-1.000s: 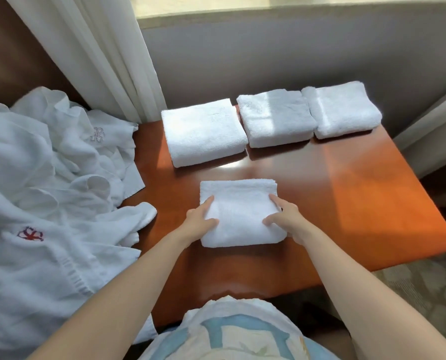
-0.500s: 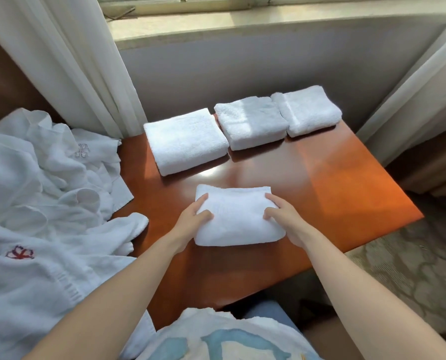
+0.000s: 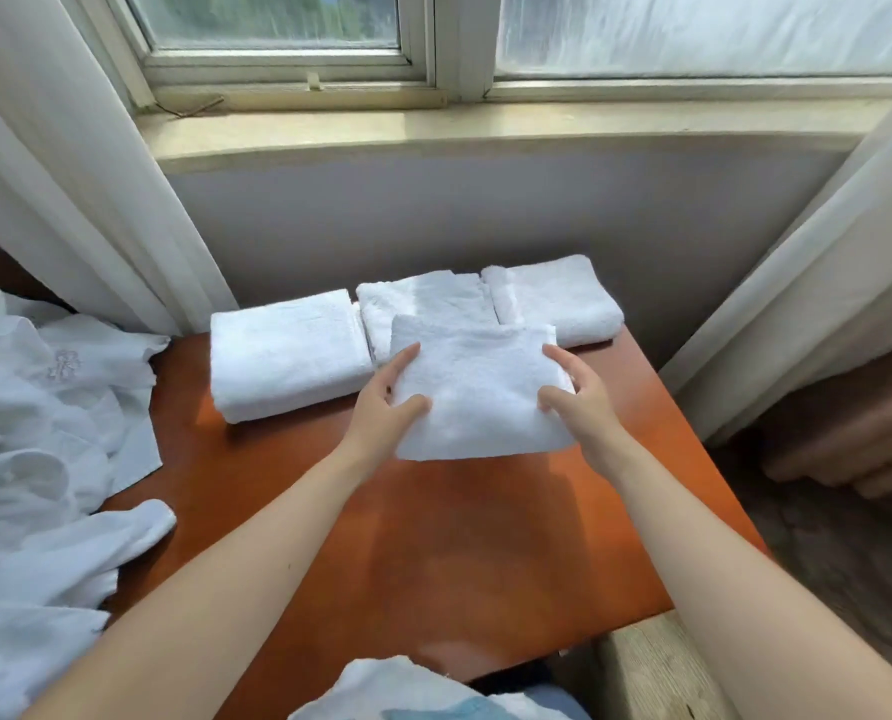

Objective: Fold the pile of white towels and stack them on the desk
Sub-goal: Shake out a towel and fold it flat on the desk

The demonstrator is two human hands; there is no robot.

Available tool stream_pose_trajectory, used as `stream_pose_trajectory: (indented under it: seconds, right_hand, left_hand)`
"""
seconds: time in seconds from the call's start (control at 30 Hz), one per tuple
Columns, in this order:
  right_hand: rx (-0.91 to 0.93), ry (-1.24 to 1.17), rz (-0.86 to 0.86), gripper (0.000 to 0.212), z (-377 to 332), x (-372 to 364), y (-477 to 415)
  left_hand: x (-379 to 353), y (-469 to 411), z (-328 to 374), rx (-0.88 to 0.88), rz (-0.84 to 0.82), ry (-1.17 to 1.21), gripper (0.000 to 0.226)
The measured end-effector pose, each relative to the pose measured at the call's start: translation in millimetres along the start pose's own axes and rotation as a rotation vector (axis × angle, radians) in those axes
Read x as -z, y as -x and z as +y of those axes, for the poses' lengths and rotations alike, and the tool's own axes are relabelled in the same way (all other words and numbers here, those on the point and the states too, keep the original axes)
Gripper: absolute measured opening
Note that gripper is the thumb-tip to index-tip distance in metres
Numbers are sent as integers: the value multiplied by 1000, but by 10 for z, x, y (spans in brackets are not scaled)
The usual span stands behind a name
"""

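Folded towel [image 3: 477, 397] gripped in left hand [image 3: 381, 418] and right hand [image 3: 584, 413] fingers [image 3: 561, 358] — above desk [image 3: 459, 553] by window [image 3: 277, 18].

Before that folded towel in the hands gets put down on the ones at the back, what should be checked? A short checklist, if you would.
1. Grip: left hand and right hand each hold a side of the held towel: ok.
2. The held towel is neatly folded: ok.
3. The middle towel lies flat, where visible: ok.
4. The held towel is squarely over the middle towel: cannot tell from one view.
5. The left towel and right towel lie beside it, out of the way: ok.
6. The unfolded pile is finished: not ok, plenty remains at the left edge of the desk.
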State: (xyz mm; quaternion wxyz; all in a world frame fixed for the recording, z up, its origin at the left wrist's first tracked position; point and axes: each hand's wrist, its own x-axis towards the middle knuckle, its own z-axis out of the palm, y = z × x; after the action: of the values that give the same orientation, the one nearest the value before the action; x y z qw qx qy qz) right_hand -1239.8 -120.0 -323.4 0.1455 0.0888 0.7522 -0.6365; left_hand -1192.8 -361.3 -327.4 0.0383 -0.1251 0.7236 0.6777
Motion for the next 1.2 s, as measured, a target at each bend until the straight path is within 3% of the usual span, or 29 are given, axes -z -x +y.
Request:
stream_pose_trajectory:
  seconds: [0.23,0.47,0.77,0.93,1.03,1.2]
  right_hand:
    - [120,54,-7,65,-332,982,-850]
    - [138,42,-14,68,-544,1420,-1660]
    - [86,90,-72,69,-358,1404,-2392]
    - [-7,106,-128,70,-94,1374,-2639]
    - [-73,132,-127,68,48,1338,-2676]
    - [7,52,-15,67,65,1233,-2640]
  left_hand:
    - [-904,-744,378,-52,53,-76,61]
    - [-1373,-1506,573,-67,57,-147,57]
    - [-1434,-2133,379,42,91,-233,56]
    - [-1433,-2314,159,223,94,-292,59]
    - [-1477,-2376,127,208,125,-327,58]
    - [-1487,-2474,163,152,246,-221,52]
